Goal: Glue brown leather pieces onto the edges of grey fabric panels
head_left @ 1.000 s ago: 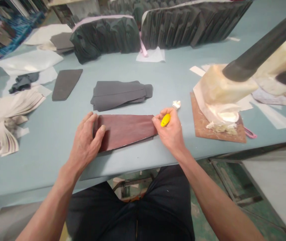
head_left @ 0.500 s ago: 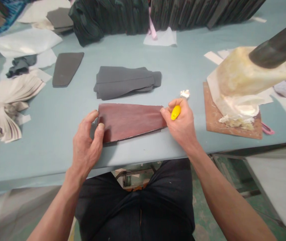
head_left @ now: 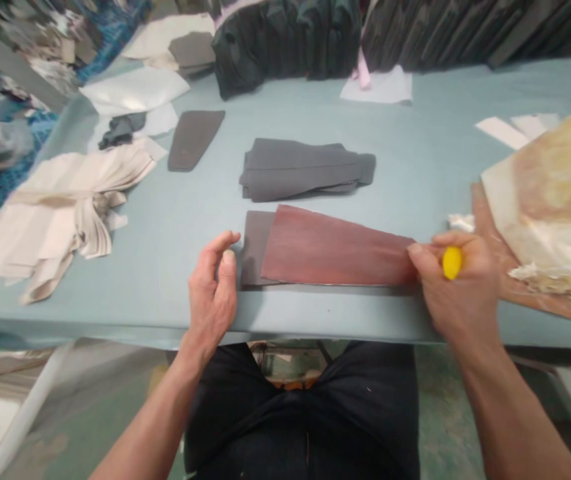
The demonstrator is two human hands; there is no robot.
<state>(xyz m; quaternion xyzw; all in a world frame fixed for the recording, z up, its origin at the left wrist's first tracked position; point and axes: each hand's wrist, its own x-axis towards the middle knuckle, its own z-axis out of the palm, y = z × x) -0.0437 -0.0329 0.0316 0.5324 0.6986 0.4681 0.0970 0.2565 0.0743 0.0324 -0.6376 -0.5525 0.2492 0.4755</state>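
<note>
A reddish-brown, tapered leather-like piece (head_left: 338,247) lies over a dark grey piece (head_left: 254,257), whose left end shows from beneath. My right hand (head_left: 460,283) pinches the narrow right end of the reddish-brown piece between thumb and finger. In the same hand sits a tool with a yellow handle (head_left: 451,262); its working end is hidden. My left hand (head_left: 213,283) is beside the grey piece's left edge, thumb and forefinger apart, holding nothing. Just beyond lies a stack of grey tapered pieces (head_left: 305,170).
On the right, a stained, glue-crusted container (head_left: 560,180) stands on a brown board (head_left: 555,307). A bundle of cream strips (head_left: 70,207) lies left, with a single dark piece (head_left: 195,140) beyond it. Dark folded pieces (head_left: 285,47) line the back.
The reddish-brown piece has slid right and turned slightly, with my right hand pinching it, uncovering the grey piece's left end. My left hand has come off its left edge. The view has swung left.
</note>
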